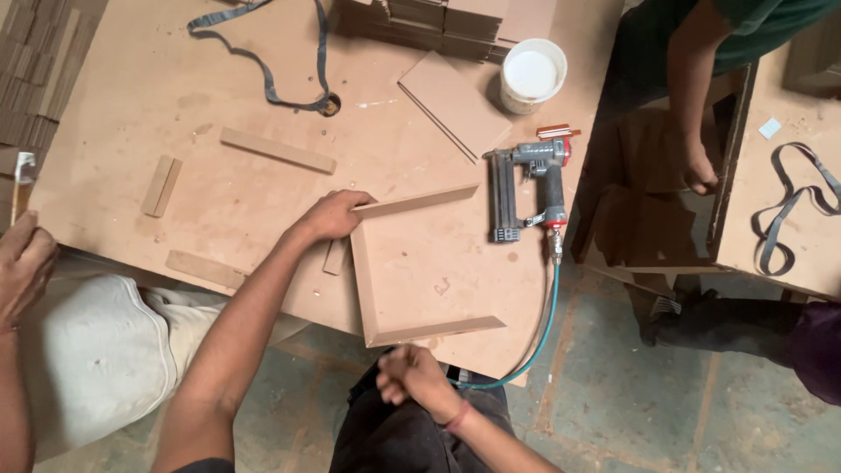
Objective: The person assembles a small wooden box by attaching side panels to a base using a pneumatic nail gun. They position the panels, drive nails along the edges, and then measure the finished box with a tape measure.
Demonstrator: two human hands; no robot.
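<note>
Left hand is laid flat, fingers curled over the top-left corner of a shallow board tray, pressed on where the left strip meets the top strip. Right hand is blurred, loosely fisted just below the tray's bottom strip, off the table edge; whether anything is pinched cannot be told. Tray is seen w/ three raised edge strips (top, left, bottom), right side left open; it sits at the near edge of the worktable, bottom strip almost flush w/ that edge. A short wood strip is tucked against the tray's left strip, outside it.

Nail gun is lain just beside the tray's open right side, near the table's right edge, its teal air hose hung off the near edge. White pot of glue is placed toward the far-right corner, flat board pieces just left of it. Loose strips are scattered over the left half; open board surface is left between them and the tray. A dark strap is looped at the far edge.

Another person's hand is seen at the left edge; a third person's hand is held at a dark box frame beyond the right edge
</note>
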